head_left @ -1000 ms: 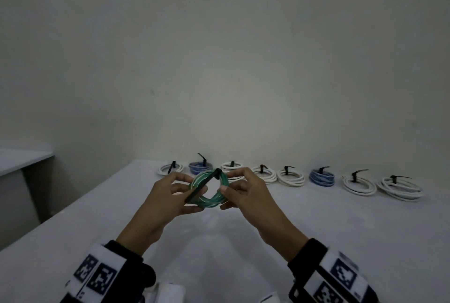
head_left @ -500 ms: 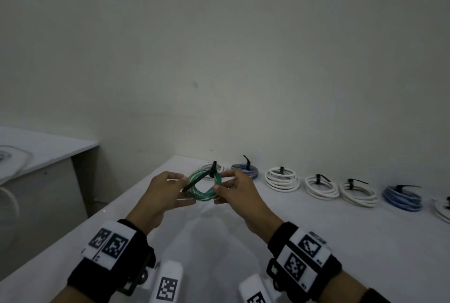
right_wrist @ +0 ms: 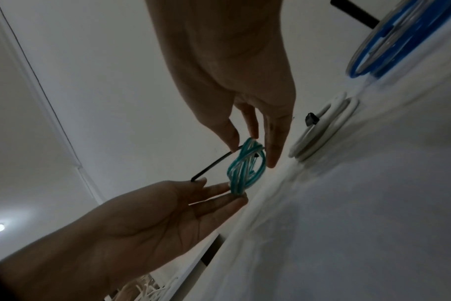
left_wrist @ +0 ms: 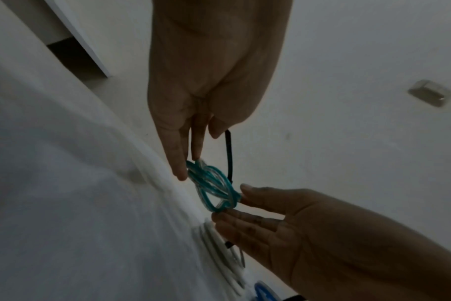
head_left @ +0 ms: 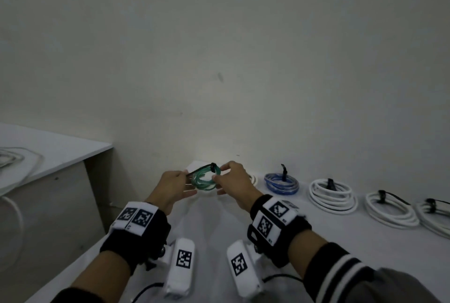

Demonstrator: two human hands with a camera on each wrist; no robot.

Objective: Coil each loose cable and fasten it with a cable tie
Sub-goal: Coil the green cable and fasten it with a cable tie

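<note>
Tabletop [head_left: 316,249]: white, set against a pale wall [head_left: 219,46]; a second, lower white surface [head_left: 48,146] stands to the left with loose white cable on it.
Tied coils: a row along the far edge of the tabletop, each bound with a black tie; from the hands rightward, a blue coil [head_left: 281,182], then white coils [head_left: 332,191]; one more white coil [right_wrist: 322,130] lies just behind the right hand, mostly hidden in the head view.
Left hand [head_left: 174,187]: raised above the tabletop; thumb and forefinger pinch the free tail of the tie, the other fingers extended straight and touching the green coil's left side.
Right hand [head_left: 232,182]: raised opposite; thumb and fingertips pinch the green coil's right side, close to the tie's head.
Green coil [head_left: 204,178]: small, teal with clear strands, held in the air between both hands, clear of the tabletop.
Tie [head_left: 199,170]: black, looped round the green coil's upper edge; tail runs straight leftward to the left hand.
</note>
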